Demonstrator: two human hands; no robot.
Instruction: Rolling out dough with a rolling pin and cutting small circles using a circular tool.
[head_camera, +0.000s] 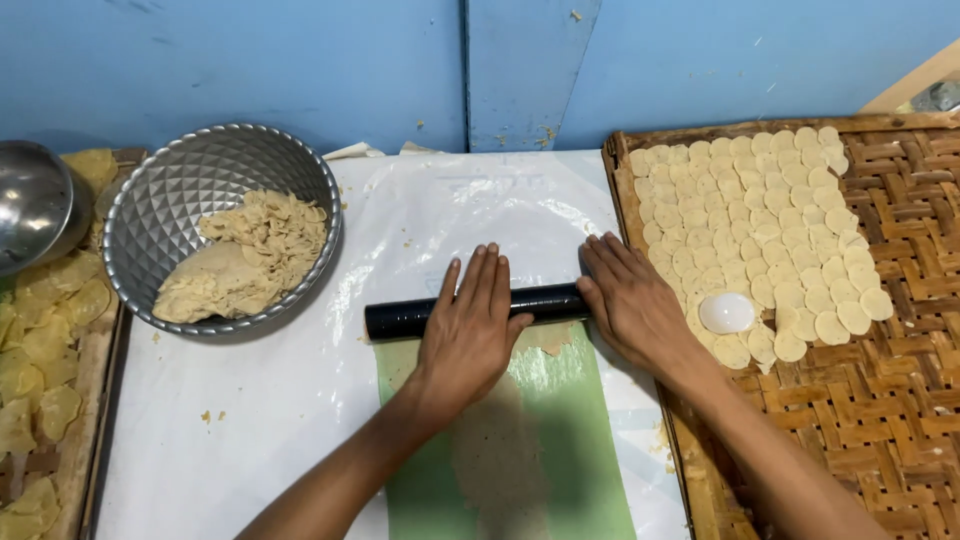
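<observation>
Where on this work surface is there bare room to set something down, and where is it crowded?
Bare white sheet lies between the metal bowl and the green sheet, and again above the black roller toward the blue wall. The woven tray is free along its lower right. Crowded: its upper left with dough discs, and mid-table under left hand and right hand.

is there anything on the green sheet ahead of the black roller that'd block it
Nothing visible does. Both hands, left hand and right hand, lie flat on the black rolling pin at the green sheet's far end; beyond it is only bare white plastic sheet.
</observation>
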